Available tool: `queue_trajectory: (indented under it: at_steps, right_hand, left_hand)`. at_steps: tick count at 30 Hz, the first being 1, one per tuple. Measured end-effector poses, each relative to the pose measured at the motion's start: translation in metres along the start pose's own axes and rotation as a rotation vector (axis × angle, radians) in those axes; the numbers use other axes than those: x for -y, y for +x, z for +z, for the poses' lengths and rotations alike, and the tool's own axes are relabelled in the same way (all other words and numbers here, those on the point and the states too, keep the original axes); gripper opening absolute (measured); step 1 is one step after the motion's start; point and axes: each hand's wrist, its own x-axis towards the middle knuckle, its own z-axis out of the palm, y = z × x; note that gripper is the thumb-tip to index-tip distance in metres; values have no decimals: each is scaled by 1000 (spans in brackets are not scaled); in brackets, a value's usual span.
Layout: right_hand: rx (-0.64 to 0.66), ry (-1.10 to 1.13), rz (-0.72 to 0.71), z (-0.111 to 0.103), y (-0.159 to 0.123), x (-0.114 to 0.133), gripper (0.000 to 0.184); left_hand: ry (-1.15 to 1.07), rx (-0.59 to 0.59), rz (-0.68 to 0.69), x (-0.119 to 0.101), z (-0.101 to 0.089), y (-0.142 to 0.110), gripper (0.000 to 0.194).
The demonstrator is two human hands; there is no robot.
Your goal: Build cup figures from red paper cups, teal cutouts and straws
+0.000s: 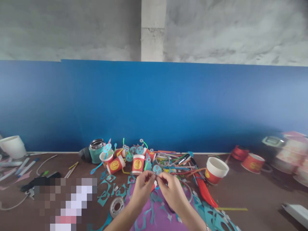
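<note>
Over the purple sheet [157, 221], 2 hands [143, 185] [171, 187] (nearly touching) pinch a blue disc [157, 169].

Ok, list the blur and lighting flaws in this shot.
Head view: pink-patterned items at far right look smeared; the blue panel pales toward both sides and darkens near its foot; a pixelated block masks the lower left; the paper face by the left hand and right hand lacks crisp detail.

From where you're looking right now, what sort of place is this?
Probably a craft workspace: scattered blue-green paper-like cutouts, red-and-white paper cups and a white ring-shaped tape roll are on a brown tabletop.
</note>
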Motion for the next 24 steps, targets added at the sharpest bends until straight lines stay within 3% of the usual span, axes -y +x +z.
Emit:
queue_trajectory:
  at_steps: [13,24]
  right_hand:
    - [76,129,-2,-7,1,4,23]
    - [117,157,23,-10,3,2,21]
  left_hand:
    - [-203,104,-184,-19,-2,-7,43]
    - [-231,160,-177,-19,-2,-6,43]
